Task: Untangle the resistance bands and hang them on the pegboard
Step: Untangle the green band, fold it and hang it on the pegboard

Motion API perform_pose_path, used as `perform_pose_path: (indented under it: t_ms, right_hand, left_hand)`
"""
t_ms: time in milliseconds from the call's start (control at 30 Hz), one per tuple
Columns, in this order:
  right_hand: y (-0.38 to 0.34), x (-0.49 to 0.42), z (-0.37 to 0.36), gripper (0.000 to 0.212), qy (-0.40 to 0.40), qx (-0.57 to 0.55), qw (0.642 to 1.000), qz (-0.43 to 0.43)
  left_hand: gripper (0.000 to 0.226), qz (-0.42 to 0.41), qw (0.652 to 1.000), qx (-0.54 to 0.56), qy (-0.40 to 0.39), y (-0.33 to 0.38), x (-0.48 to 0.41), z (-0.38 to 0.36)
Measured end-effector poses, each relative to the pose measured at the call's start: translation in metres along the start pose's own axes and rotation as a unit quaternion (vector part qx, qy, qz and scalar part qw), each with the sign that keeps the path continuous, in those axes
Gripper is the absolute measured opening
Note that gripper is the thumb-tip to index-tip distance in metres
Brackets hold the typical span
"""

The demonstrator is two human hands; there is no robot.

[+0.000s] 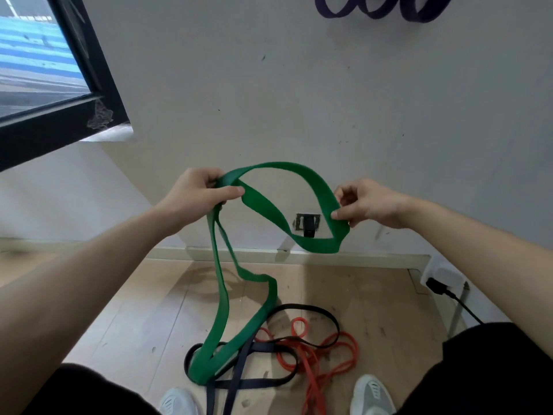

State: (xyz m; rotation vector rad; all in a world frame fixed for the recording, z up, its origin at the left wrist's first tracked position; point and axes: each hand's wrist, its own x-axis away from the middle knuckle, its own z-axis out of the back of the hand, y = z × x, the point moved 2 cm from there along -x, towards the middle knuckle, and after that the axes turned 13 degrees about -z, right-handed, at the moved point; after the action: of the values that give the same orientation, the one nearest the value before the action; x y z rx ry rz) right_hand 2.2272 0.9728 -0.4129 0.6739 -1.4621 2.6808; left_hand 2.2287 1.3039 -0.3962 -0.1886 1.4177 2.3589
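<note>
Near shoes (372, 393), red band (347, 354) and black band (314, 308) lay tangled on floor (389, 295) with green band (287, 167). Left hand (194, 196) gripped its crossing and right hand (371, 205) fingers (341, 214) pinched the loop edge, hands apart, likely exposing twists.

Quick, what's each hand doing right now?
Left hand: grips the wide green rubber resistance band.
Right hand: pinches the same band.

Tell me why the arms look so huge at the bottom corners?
Head view: the wide-angle lens stretches the forearms near the edges, while the left hand and right hand holding the green band mid-frame look normal; head view again: soft daylight by the window, only faint shadows on the floor.
</note>
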Motion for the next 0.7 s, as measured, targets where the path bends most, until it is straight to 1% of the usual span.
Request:
perform_pose_path:
  t_ms: [100,233,300,400,500,533,567,667,700]
  right_hand:
    - [-0.004,0.003,0.009,0.015,0.063,-0.075,0.995,0.007]
    - [-0.006,0.002,0.017,0.019,0.106,-0.189,0.976,-0.005]
    - [-0.008,0.001,0.019,0.017,0.097,-0.257,0.961,-0.016]
    - [-0.012,0.003,0.021,0.023,0.047,-0.355,0.934,-0.010]
    - [-0.014,0.007,0.020,0.009,0.016,-0.385,0.923,0.011]
    - [-0.015,0.008,0.020,0.008,0.011,-0.392,0.920,0.018]
    - [-0.016,0.008,0.019,0.008,0.008,-0.405,0.914,0.022]
    - [-0.016,0.007,0.023,0.024,0.020,-0.473,0.881,0.020]
    - [-0.015,0.007,0.024,0.024,0.030,-0.467,0.884,0.018]
  left_hand:
    - [0.022,0.006,1.000,-0.008,-0.004,-0.005,-0.001,0.000]
    - [0.023,0.009,1.000,-0.006,-0.005,-0.009,-0.002,-0.001]
    - [0.025,0.011,1.000,-0.008,-0.016,-0.009,-0.001,-0.003]
    - [0.028,0.014,0.999,-0.015,-0.038,-0.008,0.000,-0.006]
    - [0.028,0.011,0.999,-0.017,-0.051,-0.005,0.001,-0.008]
    - [0.028,0.010,0.998,-0.020,-0.056,-0.004,0.001,-0.008]
    - [0.028,0.009,0.998,-0.022,-0.061,-0.004,0.001,-0.008]
    - [0.028,0.011,0.997,-0.020,-0.071,-0.004,0.000,-0.009]
    - [0.028,0.012,0.997,-0.015,-0.075,-0.004,0.001,-0.010]
